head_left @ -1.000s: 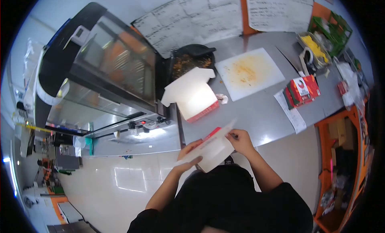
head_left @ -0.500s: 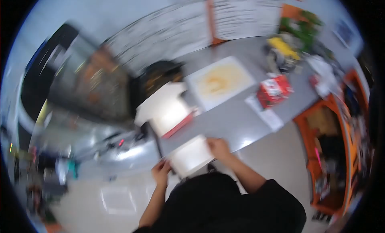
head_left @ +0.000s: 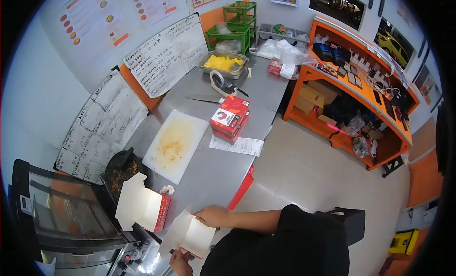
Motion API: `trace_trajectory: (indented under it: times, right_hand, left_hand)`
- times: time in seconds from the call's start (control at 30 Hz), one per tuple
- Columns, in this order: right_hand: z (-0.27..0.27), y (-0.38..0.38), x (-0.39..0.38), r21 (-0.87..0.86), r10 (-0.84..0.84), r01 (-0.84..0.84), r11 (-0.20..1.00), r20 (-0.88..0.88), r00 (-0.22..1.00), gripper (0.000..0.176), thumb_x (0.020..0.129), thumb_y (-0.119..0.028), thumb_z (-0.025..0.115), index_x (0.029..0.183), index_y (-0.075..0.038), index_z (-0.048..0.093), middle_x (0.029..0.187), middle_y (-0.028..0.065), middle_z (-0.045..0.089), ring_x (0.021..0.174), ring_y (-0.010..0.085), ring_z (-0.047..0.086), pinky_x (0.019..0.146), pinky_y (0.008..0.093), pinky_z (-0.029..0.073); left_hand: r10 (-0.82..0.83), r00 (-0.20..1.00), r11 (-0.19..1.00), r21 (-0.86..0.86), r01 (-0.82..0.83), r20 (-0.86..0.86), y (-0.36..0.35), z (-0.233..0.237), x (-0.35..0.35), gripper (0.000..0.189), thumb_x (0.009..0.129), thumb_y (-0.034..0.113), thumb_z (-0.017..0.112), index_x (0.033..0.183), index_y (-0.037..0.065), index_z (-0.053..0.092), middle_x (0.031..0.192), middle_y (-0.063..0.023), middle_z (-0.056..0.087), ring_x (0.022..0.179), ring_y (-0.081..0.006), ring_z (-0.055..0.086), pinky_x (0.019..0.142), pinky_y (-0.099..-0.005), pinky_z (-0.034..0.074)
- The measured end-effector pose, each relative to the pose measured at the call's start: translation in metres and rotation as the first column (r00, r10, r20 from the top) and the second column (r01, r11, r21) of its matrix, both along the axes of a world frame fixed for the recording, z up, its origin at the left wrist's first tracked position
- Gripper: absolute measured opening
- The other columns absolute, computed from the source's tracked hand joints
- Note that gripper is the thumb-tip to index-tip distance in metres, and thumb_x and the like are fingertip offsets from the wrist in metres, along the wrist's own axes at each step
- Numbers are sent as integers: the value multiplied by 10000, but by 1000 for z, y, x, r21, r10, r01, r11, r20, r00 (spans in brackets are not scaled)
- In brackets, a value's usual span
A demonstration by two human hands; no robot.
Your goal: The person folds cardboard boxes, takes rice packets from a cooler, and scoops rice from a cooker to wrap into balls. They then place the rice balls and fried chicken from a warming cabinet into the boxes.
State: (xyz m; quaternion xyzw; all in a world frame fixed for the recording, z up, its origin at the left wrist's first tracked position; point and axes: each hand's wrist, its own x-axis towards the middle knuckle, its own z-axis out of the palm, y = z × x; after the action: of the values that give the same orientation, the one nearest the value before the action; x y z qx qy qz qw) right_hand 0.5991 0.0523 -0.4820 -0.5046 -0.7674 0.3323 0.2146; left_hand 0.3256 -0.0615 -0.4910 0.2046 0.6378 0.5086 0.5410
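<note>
now the white carton [head_left: 200, 234], a slant of panels a second ago, shows an open hollow, so its folding looks further along, held by the bench's [head_left: 199, 178] near edge, right of the open box [head_left: 153, 208], left grip [head_left: 179, 263] pinching its near side, right grip [head_left: 212, 216] its far rim.

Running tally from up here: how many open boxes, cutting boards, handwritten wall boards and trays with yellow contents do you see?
Open boxes: 2 (the held box, between left hand and right hand; the counter box)
Cutting boards: 1 (white board)
Handwritten wall boards: 2 (nearer board; farther board)
Yellow-filled trays: 1 (metal tray)
Total: 6
</note>
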Motion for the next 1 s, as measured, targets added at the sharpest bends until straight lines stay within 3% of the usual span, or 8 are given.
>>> trace_trajectory:
  times: [0.1,0.47,0.57,0.63,0.7,0.8,0.93,1.0]
  right_hand:
    - [-5,2,4,-12,-21,21,1000,-1,1000,271,964,-275,529,1038,-92,716,854,173,704,777,393,668,707,497,522]
    - [2,43,16,-178,-321,277,944,-311,894,383,939,-352,613,1152,-36,658,1062,197,686,972,378,646,834,457,499]
    - [14,40,19,120,-267,316,941,-309,913,441,921,-353,648,1213,-23,616,1201,198,627,1118,367,582,917,448,463]
    - [25,29,23,300,-159,225,927,-228,961,456,908,-357,660,1225,-34,608,1248,179,589,1198,363,527,965,455,437]
    - [25,13,19,394,4,49,918,-132,991,450,893,-368,662,1214,-56,619,1258,150,560,1258,364,472,1003,472,414]
    - [9,-7,11,380,193,-152,912,-73,978,405,878,-384,670,1128,-66,658,1237,135,552,1328,368,400,1063,535,336]
    - [-7,5,11,422,164,-161,892,30,986,343,878,-355,682,1084,-81,679,1276,124,552,1365,365,366,1063,577,307]
    - [-2,23,25,423,119,-151,893,101,988,323,867,-330,687,1088,-94,685,1316,121,545,1379,372,353,1075,581,296]
  left_hand:
    - [-191,925,964,-241,113,-328,-2,-5,3,351,947,250,667,1075,-76,648,868,-109,661,765,-209,653,663,-320,558]
    - [-335,920,928,101,360,-204,3,25,10,473,900,136,694,1304,-44,524,1206,-153,616,998,-229,650,785,-344,565]
    - [-502,640,859,-245,450,-582,20,36,-40,338,867,45,670,1182,-58,603,1130,-133,667,960,-206,647,786,-311,547]
    - [-205,410,959,-99,264,-889,33,20,-82,242,863,11,634,1099,-41,645,1046,-104,692,905,-184,646,758,-313,542]
    - [-23,470,941,140,308,-882,51,38,-88,383,815,-34,607,1197,-7,617,1199,-150,645,1058,-270,631,906,-376,513]
    - [97,132,831,153,534,-986,84,84,-53,606,741,-66,556,1342,9,526,1393,-210,512,1307,-398,471,1084,-507,390]
    - [-85,-257,677,-244,694,-963,106,68,-41,673,746,18,631,1402,55,486,1444,-193,462,1374,-408,375,1154,-541,260]
    - [-215,-184,719,-283,635,-959,105,62,-36,693,752,104,690,1413,75,481,1380,-181,510,1329,-394,416,1119,-548,291]
